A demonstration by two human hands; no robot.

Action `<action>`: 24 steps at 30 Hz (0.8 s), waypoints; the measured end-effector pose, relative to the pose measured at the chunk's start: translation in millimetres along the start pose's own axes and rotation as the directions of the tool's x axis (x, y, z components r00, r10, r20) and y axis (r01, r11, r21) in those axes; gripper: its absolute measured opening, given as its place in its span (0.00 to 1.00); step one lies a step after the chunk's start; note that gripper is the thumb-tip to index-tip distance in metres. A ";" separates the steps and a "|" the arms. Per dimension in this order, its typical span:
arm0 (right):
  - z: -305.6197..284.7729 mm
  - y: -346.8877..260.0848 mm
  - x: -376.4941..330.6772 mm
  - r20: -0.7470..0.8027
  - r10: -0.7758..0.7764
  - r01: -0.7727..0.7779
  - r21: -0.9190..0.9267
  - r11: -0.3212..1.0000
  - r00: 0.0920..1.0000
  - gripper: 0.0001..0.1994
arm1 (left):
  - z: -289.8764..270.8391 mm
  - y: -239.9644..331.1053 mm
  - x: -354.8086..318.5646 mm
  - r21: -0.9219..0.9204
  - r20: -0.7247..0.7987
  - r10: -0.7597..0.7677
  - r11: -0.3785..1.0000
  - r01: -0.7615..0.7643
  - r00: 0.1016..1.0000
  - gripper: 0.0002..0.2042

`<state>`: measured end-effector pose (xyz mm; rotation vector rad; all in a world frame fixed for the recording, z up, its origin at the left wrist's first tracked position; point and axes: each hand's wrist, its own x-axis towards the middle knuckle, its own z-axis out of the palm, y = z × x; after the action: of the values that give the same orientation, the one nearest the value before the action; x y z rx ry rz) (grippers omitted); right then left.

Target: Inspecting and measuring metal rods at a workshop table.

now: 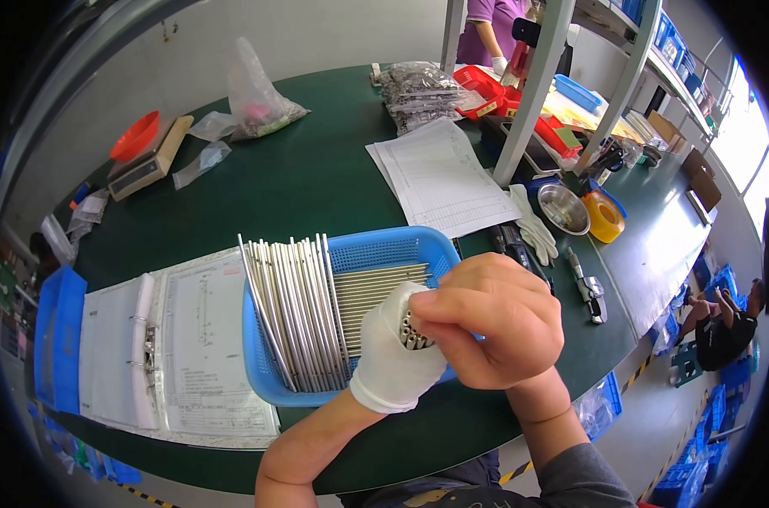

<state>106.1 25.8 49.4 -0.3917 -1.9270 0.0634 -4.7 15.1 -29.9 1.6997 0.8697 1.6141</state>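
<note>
Indoors, tubes (414, 340), green tabletop (317, 186), pale wall (334, 34).

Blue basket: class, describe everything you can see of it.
The basket is blue, apparently plastic, open-topped, with rounded corners and mesh-like walls. It sits upright on the green table, its left side overlapping the open binder in this view. It holds metal rods: one group at the left, reaching past the far rim, others crosswise beside them. The gloved left hand hides its near right part; whether they touch is unclear.
</note>
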 end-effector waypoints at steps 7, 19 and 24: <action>-5.7 1.5 0.3 -0.010 0.012 -0.012 -0.006 1.000 1.000 0.13 | 0.4 6.1 2.1 0.011 -0.010 0.000 1.000 0.000 1.000 0.09; -4.0 0.5 -0.7 -0.011 0.037 -0.037 -0.005 0.999 0.999 0.13 | -1.6 6.7 0.2 -0.072 -0.011 -0.061 0.996 0.060 0.998 0.10; -5.1 2.0 -0.9 0.027 0.063 -0.063 0.007 0.998 0.998 0.11 | -1.7 3.5 3.5 -0.031 0.011 -0.023 0.999 0.024 1.000 0.08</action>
<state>111.5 26.7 50.1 -0.4485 -1.9399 0.1182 -6.1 15.9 -25.0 1.6697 0.8520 1.5933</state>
